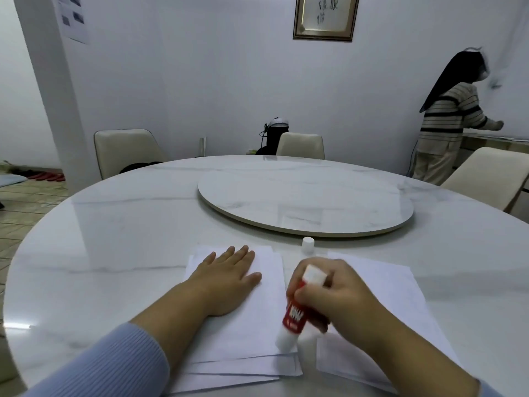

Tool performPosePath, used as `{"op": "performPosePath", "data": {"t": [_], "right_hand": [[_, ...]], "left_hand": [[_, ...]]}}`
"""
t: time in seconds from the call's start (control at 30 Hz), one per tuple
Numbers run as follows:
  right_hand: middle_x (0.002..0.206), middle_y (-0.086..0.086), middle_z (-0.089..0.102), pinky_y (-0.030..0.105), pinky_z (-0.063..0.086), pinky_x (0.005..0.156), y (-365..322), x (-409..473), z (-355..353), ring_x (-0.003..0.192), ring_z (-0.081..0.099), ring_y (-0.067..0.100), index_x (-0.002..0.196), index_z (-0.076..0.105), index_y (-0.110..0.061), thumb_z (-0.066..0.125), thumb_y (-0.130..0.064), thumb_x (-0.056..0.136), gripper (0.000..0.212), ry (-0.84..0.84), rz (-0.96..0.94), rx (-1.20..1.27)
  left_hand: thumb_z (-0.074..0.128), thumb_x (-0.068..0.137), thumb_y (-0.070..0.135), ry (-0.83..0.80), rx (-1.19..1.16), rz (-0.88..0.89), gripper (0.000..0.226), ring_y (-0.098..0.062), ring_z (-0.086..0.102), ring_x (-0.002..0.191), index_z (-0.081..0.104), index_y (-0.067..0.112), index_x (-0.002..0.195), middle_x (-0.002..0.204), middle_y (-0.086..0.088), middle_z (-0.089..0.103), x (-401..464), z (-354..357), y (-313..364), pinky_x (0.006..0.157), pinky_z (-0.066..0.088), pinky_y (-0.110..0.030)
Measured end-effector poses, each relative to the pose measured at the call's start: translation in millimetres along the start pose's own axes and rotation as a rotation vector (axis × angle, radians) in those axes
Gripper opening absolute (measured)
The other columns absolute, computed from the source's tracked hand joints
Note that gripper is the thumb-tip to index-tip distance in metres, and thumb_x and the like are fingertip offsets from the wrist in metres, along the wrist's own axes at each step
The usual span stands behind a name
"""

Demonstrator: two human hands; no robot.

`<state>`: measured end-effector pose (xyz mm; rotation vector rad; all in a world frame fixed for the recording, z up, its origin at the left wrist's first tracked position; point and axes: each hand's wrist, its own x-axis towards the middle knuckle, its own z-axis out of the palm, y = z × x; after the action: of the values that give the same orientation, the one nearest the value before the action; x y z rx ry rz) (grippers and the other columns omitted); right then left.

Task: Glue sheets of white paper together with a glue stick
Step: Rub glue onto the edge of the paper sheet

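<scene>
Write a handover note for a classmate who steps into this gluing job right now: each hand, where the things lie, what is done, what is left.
Left hand: flat, palm down, pinning the stack of white sheets.
Right hand: gripping the red glue stick, uncapped, tilted, its lower end at the top sheet's right edge.
Cap: standing on the table beyond the sheets.
More white sheets lie to the right, under the right arm.
Done: stick opened; whether glue is already on cannot be seen.
Left: glue the edge, press a sheet on, recap.
</scene>
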<state>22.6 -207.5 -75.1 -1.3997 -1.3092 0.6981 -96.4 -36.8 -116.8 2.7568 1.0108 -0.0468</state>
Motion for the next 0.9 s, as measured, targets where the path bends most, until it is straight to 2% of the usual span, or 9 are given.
{"op": "performPosePath", "data": {"t": [0.1,0.2,0.33,0.4,0.47,0.53,0.7,0.77,0.9], "right_hand": [[0.052,0.013,0.049,0.023,0.03,0.038,7.4,9.7,-17.9,0.039,0.039,0.017,0.062,0.062,-0.006,0.053,-0.003,0.073,0.015,0.321,-0.019,0.335],[0.048,0.007,0.048,0.025,0.03,0.041,14.0,13.7,-31.3,0.042,0.038,0.018,0.068,0.06,-0.002,0.044,0.002,0.087,0.025,0.506,0.003,0.38],[0.045,0.003,0.05,0.025,0.032,0.044,15.0,13.8,-39.0,0.043,0.04,0.016,0.072,0.06,-0.004,0.045,-0.002,0.089,0.023,0.594,0.018,0.416],[0.046,0.002,0.052,0.027,0.032,0.047,13.4,14.3,-40.9,0.044,0.041,0.017,0.074,0.06,-0.004,0.046,-0.003,0.089,0.021,0.615,0.003,0.401],[0.048,0.002,0.053,0.028,0.033,0.047,14.0,14.6,-41.1,0.045,0.042,0.017,0.076,0.061,-0.004,0.046,-0.003,0.089,0.02,0.628,-0.001,0.402],[0.049,0.001,0.054,0.029,0.034,0.048,16.0,14.8,-40.5,0.045,0.043,0.017,0.077,0.061,-0.005,0.048,-0.003,0.089,0.018,0.637,0.01,0.399],[0.057,-0.001,0.062,0.028,0.044,0.052,19.0,14.5,-35.7,0.052,0.053,0.017,0.083,0.064,-0.009,0.053,-0.003,0.088,0.013,0.602,-0.004,0.217],[0.071,-0.002,0.069,0.026,0.051,0.059,21.7,15.1,-28.5,0.06,0.061,0.013,0.089,0.065,-0.016,0.058,-0.006,0.087,0.012,0.515,-0.005,0.091],[0.089,-0.002,0.074,0.037,0.056,0.082,28.6,22.2,-16.0,0.085,0.068,0.016,0.093,0.065,-0.029,0.063,-0.017,0.085,0.014,0.379,0.038,-0.092]], "left_hand": [[0.025,0.099,0.041,-0.1,0.007,0.053,0.058,-0.007,-0.007,0.146,0.002,0.028,0.151,0.16,0.012,-0.006,-1.7,-13.1,2.9,0.12,-0.005,-0.033],[0.036,0.099,0.023,-0.207,-0.033,0.193,0.055,-0.004,-0.003,0.146,0.015,0.032,0.149,0.159,0.017,0.001,-3.5,-30.6,6.1,0.118,-0.003,-0.03],[0.032,0.099,0.032,0.053,0.068,0.003,0.048,-0.018,0.017,0.144,0.029,0.016,0.144,0.155,-0.002,0.024,-4.9,-25.6,16.9,0.116,0.014,-0.036],[0.026,0.1,0.036,0.004,0.143,-0.023,0.051,-0.023,0.012,0.145,0.024,0.013,0.145,0.157,-0.007,0.018,-9.2,-15.2,26.9,0.118,0.013,-0.041],[0.026,0.101,0.033,-0.127,0.104,0.014,0.054,-0.02,-0.005,0.148,0.009,0.02,0.151,0.161,0.0,-0.003,-13.6,-13.5,31.6,0.12,0.001,-0.044],[0.031,0.1,0.028,-0.178,0.074,0.058,0.054,-0.019,-0.012,0.147,0.01,0.031,0.15,0.16,0.004,-0.01,-14.2,-21.5,29.1,0.119,-0.004,-0.045],[0.027,0.1,0.037,-0.01,-0.049,-0.026,0.056,-0.015,-0.008,0.147,0.005,0.026,0.151,0.161,0.003,-0.006,-13.4,-14.4,31.4,0.12,-0.004,-0.041],[0.026,0.099,0.041,-0.061,0.003,-0.004,0.059,-0.014,-0.009,0.147,0.002,0.024,0.151,0.16,0.003,-0.008,-15.2,-8.4,33.4,0.12,-0.004,-0.039],[0.028,0.099,0.042,-0.119,-0.012,0.081,0.062,-0.007,-0.012,0.146,-0.003,0.027,0.151,0.159,0.01,-0.012,-22.8,-7.0,30.2,0.12,-0.006,-0.032]]}}
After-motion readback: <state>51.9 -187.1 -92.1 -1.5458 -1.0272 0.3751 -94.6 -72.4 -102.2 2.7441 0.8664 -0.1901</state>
